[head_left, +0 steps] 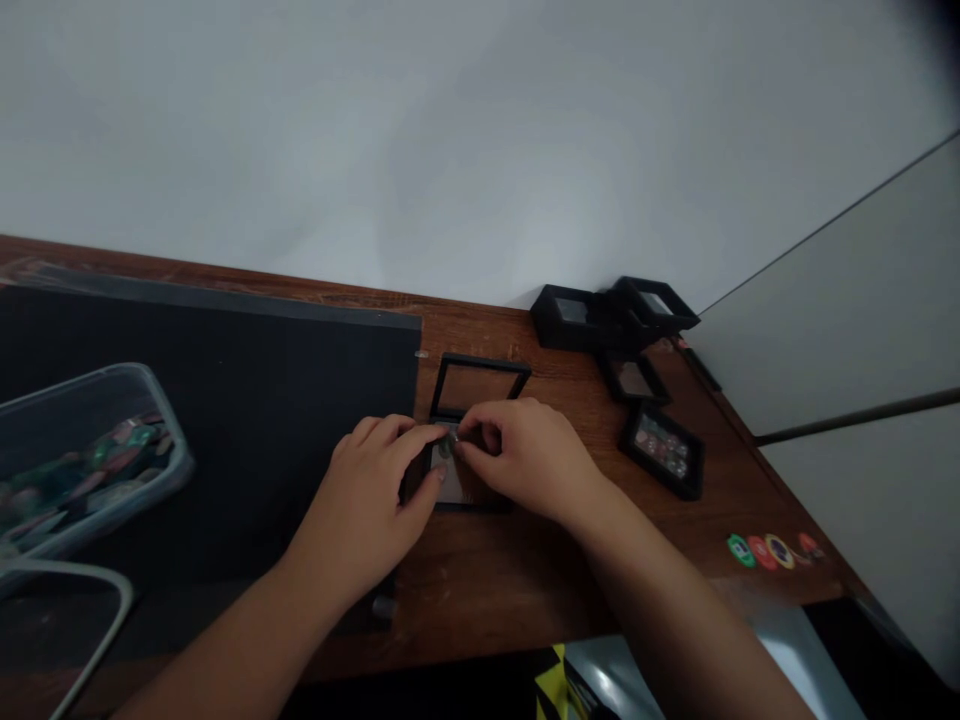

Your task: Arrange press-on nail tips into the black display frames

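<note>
Both of my hands meet over an open black display case (480, 385) lying on the brown wooden table (525, 580). My left hand (375, 490) rests on the case's lower half, fingers curled, with thumb and forefinger pinching a small round token (447, 446). My right hand (525, 455) comes in from the right, fingers bent and pinched at the same token. The case's lid frame stands open behind the hands. Its lower half is mostly hidden under my fingers.
A black mat (225, 400) covers the table's left. A clear plastic bin (90, 450) of coloured tokens sits at the far left. Several black display cases (615, 315) are stacked at the back right, one filled case (664, 450) nearer. Coloured round tokens (772, 550) lie near the right edge.
</note>
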A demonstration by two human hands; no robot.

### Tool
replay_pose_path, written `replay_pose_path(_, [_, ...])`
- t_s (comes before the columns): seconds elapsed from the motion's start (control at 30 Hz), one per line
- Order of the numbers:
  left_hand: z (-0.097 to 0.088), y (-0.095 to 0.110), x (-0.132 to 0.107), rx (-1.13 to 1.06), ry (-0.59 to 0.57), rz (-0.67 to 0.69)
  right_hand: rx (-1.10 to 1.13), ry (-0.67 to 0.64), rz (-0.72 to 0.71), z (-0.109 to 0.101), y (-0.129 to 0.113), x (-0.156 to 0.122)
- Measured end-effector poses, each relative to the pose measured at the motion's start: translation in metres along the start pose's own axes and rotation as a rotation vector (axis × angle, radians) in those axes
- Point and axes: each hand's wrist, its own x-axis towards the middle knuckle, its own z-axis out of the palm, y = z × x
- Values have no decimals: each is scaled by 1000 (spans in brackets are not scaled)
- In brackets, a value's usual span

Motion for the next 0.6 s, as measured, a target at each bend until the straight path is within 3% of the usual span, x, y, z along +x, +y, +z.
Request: replay_pose_path(0.6, [3,0,4,-53,61,-33,-75,-44,28,-7,2,-7])
